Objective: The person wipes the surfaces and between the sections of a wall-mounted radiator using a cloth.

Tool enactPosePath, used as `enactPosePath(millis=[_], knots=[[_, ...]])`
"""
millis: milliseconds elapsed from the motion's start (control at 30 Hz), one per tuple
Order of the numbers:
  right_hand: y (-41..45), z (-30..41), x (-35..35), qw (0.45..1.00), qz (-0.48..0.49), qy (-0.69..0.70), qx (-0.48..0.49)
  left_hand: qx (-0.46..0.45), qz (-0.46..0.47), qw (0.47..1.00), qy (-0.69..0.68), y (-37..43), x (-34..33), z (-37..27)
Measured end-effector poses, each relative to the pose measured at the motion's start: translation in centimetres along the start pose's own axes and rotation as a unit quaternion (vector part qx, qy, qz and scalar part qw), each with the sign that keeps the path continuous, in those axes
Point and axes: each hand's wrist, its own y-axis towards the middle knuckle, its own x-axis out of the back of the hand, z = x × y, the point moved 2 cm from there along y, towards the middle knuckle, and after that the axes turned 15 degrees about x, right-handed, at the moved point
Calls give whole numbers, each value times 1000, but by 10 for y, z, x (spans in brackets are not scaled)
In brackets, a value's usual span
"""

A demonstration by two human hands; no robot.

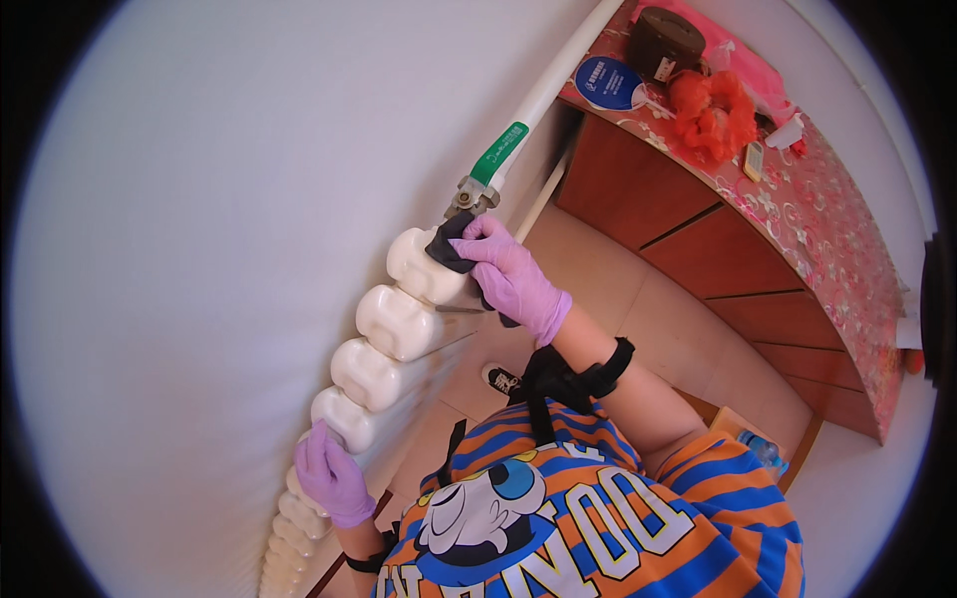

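A white column radiator (pixel 389 321) with rounded section tops runs along the wall. My right hand (pixel 516 273), in a purple disposable glove, pinches a black cloth (pixel 451 243) against the end section, just below the valve. Part of the cloth hangs beneath the hand. Next to it is a metal ball valve (pixel 467 196) with a green lever handle (pixel 501 153), joined to a white pipe (pixel 568 56). My left hand (pixel 329 475), also gloved in purple, rests on sections farther along the radiator. Its fingers are bunched, and their undersides are hidden.
A reddish wooden cabinet (pixel 673 217) with a floral cover (pixel 822 224) stands to the right. On it lie a blue hand fan (pixel 607 82), a dark round container (pixel 665 41), a red plastic bag (pixel 714 116) and a small remote control (pixel 754 161). A plastic bottle (pixel 762 451) is behind my right arm.
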Motion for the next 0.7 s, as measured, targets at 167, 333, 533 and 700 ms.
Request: enactPosePath(millis=[167,333,533,700], knots=[[-8,-3,11,998,37,-34,-48,82,16,996,-11,-3,1,3],[-6,-2,24,998,37,-39,-30,71,-42,996,37,-3,-4,3],[34,31,22,914,292,-223,-171,63,-72,991,93,0,-5,-2],[32,13,35,932,302,-182,-79,62,-88,989,106,2,-7,-6]])
